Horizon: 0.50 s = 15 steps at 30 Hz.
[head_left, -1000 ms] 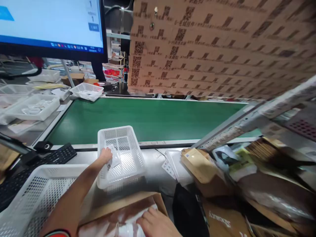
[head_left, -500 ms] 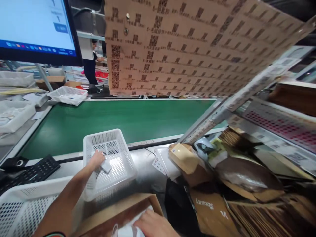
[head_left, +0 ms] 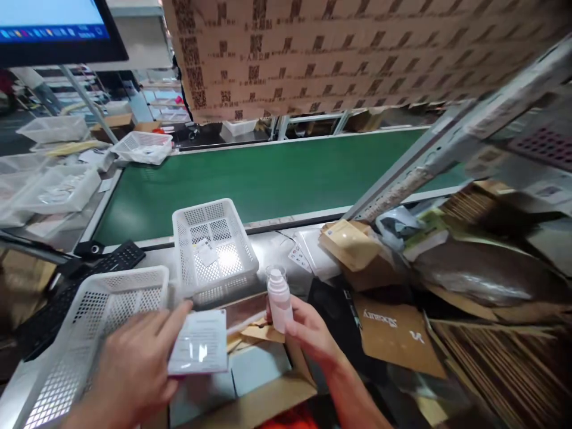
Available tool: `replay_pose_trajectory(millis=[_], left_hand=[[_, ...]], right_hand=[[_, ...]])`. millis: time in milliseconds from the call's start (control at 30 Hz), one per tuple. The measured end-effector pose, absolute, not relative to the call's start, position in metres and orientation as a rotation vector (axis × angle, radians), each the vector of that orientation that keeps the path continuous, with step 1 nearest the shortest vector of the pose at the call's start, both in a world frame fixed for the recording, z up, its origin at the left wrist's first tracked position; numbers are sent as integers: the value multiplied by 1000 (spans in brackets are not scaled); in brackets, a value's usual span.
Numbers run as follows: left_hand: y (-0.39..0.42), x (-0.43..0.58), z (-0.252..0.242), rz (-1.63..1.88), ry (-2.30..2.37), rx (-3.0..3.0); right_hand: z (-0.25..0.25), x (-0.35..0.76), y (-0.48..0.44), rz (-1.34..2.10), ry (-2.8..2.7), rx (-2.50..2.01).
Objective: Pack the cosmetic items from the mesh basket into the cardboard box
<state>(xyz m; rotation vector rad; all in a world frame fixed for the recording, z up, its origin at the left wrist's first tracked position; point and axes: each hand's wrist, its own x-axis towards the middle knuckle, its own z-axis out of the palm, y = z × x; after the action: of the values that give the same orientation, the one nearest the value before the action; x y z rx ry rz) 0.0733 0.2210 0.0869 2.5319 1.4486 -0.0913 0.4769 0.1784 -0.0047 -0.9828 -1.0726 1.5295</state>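
Two hands busy over an open carton here. Far left there's a monitor (head_left: 53, 30) with a blue taskbar, too blurry to read. Near left, a white basket (head_left: 123, 283), then the left hand (head_left: 134, 357): motion-blurred, but half closed on the left edge of a flat white pack (head_left: 199, 342) with lines of tiny print I can't make out. A bit farther off, the middle basket (head_left: 250, 262) has a small labelled packet (head_left: 205, 252) in it. The carton (head_left: 268, 405) sits near, pale boxes inside. Just above its far right side is a white bottle (head_left: 280, 304) with a clear cap, upright-ish, fingers of the right hand (head_left: 310, 330) wrapped round it. Far side: cardboard board (head_left: 313, 59), rows of QR codes plus Chinese text. Right: brown packaging (head_left: 395, 336), upside-down lettering ending "beauty".
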Motion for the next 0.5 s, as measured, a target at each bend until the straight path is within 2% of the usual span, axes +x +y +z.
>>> replay_pose_trajectory(millis=[67, 133, 233, 333, 500], left_hand=[[175, 116, 76, -597, 1624, 2257], [153, 158, 67, -748, 1721, 2100], [144, 183, 59, -683, 1672, 2177], [140, 169, 46, -590, 1433, 2336], [150, 148, 27, -757, 1397, 2036]], right_hand=[[-5, 480, 177, 1532, -1136, -931], [-1, 482, 177, 1518, -1227, -929], [11, 481, 177, 1459, -1440, -977], [29, 468, 178, 1310, -1884, -1070], [38, 419, 177, 587, -2755, -1634]])
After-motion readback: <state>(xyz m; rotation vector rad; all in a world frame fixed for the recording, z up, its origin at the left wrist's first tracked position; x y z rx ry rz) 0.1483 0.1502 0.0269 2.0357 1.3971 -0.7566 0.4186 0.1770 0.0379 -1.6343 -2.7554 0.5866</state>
